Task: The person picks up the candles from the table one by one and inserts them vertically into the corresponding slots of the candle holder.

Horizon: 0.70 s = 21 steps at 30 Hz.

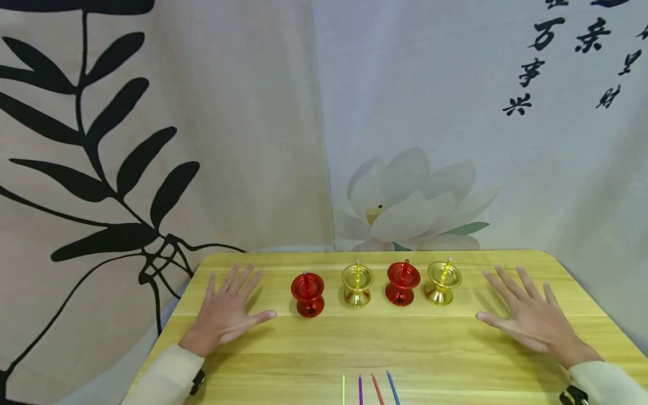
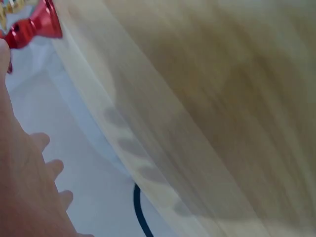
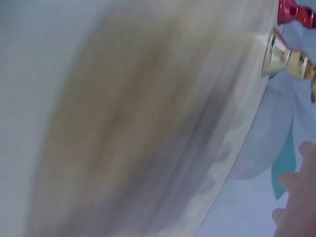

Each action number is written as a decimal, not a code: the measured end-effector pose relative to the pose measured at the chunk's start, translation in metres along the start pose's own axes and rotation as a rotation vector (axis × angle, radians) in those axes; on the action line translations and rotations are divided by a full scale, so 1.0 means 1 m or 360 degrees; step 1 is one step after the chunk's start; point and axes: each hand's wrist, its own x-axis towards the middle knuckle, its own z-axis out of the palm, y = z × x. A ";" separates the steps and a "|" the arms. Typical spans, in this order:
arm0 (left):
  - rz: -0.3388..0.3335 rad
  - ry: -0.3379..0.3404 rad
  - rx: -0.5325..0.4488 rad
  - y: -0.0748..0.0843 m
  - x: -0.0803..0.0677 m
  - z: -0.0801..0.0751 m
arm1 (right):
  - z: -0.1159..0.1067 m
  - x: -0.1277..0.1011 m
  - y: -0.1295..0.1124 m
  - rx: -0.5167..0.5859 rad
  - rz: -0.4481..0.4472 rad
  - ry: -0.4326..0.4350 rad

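Left grip [image 1: 228, 312] released, flat on the desk [image 1: 304, 349] near its left edge, just beside the first red holder [image 1: 307, 294]; gold [image 1: 357, 285], red [image 1: 402, 283], gold [image 1: 442, 282] along toward the back edge; right grip [image 1: 531, 318] released, flat, hard by the right edge. Risk: careless sideways sweep toppling these narrow-waisted stands, domino-fashion.

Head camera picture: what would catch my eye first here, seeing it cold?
Probably the row of four shiny metal candle holders across the wooden table: red candle holder, gold candle holder, a second red one, a second gold one. The left hand and right hand lie flat with spread fingers at either end of the row. Four thin coloured candles lie at the near edge.
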 end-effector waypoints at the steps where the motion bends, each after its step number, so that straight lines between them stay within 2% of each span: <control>1: 0.0011 0.0006 -0.0005 0.003 -0.002 0.000 | 0.001 -0.002 -0.003 -0.0004 -0.0022 0.0022; 5: 0.0049 0.0018 -0.0042 0.014 -0.008 -0.001 | 0.004 -0.010 -0.015 -0.0025 -0.0103 0.0100; 12: 0.0057 -0.0007 -0.0097 0.032 -0.013 -0.002 | 0.007 -0.020 -0.039 -0.0054 -0.0181 0.0122; 21: 0.0080 0.0008 -0.0266 0.058 -0.009 -0.001 | 0.013 -0.025 -0.083 0.0108 -0.0293 0.0187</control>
